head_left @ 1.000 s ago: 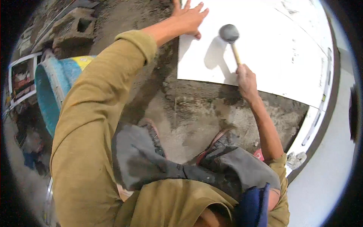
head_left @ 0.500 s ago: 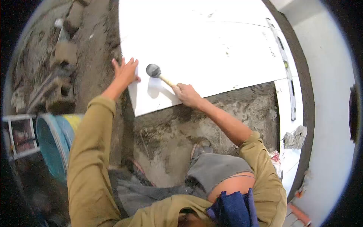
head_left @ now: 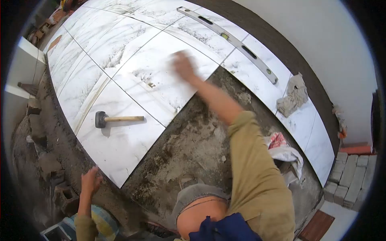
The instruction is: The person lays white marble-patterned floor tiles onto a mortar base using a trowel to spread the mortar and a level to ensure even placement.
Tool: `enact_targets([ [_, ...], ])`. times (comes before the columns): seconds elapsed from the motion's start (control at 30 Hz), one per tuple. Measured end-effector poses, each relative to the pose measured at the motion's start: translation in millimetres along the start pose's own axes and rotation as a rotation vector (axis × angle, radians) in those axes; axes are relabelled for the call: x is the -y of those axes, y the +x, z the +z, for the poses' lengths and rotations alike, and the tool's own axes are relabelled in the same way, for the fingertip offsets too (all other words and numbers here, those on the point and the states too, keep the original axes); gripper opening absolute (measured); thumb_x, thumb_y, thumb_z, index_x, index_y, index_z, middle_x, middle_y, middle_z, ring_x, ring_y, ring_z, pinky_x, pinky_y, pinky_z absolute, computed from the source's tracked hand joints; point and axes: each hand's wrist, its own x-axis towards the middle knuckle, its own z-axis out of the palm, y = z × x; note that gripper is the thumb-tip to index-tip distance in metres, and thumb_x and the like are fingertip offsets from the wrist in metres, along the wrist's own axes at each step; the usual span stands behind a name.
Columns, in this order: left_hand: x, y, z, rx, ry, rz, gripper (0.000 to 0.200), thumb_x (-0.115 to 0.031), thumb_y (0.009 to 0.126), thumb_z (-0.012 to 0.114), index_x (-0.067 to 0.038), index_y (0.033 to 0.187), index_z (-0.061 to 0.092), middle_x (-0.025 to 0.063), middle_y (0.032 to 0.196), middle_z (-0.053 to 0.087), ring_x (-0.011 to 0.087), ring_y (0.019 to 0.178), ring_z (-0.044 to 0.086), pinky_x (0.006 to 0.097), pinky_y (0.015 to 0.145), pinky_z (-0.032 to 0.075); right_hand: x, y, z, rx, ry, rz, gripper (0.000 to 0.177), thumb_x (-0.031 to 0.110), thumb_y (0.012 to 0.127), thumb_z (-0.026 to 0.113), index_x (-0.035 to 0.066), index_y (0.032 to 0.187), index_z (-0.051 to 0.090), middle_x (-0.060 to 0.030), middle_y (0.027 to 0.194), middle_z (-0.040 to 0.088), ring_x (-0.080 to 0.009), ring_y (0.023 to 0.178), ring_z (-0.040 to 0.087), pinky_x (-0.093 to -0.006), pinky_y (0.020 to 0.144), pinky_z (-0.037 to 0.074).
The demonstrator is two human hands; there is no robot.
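Observation:
A rubber mallet (head_left: 120, 119) with a black head and pale wooden handle lies on the corner floor tile (head_left: 120, 146), released from any hand. My right hand (head_left: 183, 66), smeared by motion, reaches over the white marbled tiles (head_left: 169, 54) toward the spirit level (head_left: 229, 39); its fingers cannot be made out. A gap separates it from the level, which lies across the tiles along the wall side. Beside the left edge of the corner tile, my left hand (head_left: 91, 180) hovers above the dirt with its fingers loosely apart, holding nothing visible.
Bare rough mortar (head_left: 189, 136) lies between the tiles and my knees. A grey rag (head_left: 293, 95) rests on the right tile strip, near a white-and-red sack (head_left: 281, 150). Concrete blocks (head_left: 66, 197) line the left, a bucket (head_left: 102, 223) stands lower left, and pavers (head_left: 348, 176) lie right.
My right hand has let go of the mallet and moved up and across the tiles. My left hand has come back off the tile's edge. The view has turned toward the right.

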Motion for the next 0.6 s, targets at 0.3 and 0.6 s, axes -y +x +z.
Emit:
enact_targets([
  [0.3,83.2,-116.6,-34.2,-0.095,-0.453,-0.256,0.045,-0.005,0.084,0.065,0.008,0.126,0.057,0.0223,0.113,0.066,0.0245,0.099,0.066,0.0341,0.085,0.052,-174.7,-118.1,-349.4,0.206,-0.934,0.981,0.084,0.047,0.077,0.071,0.007,0.144,0.039,-0.0190,0.138,0.050,-0.0371,0.131,0.044,-0.0609,0.106,0.035],
  [0.6,-69.4,-125.1,-111.2,-0.252,-0.198,0.282,0.042,-0.021,0.087,0.069,-0.007,0.125,0.061,0.0165,0.115,0.065,0.0356,0.106,0.060,0.0442,0.089,0.049,-163.6,-50.2,-307.7,0.221,-0.087,0.576,0.027,0.033,0.085,0.056,0.007,0.079,0.052,-0.0032,0.063,0.046,-0.0140,0.051,0.049,-0.0330,0.045,0.042],
])
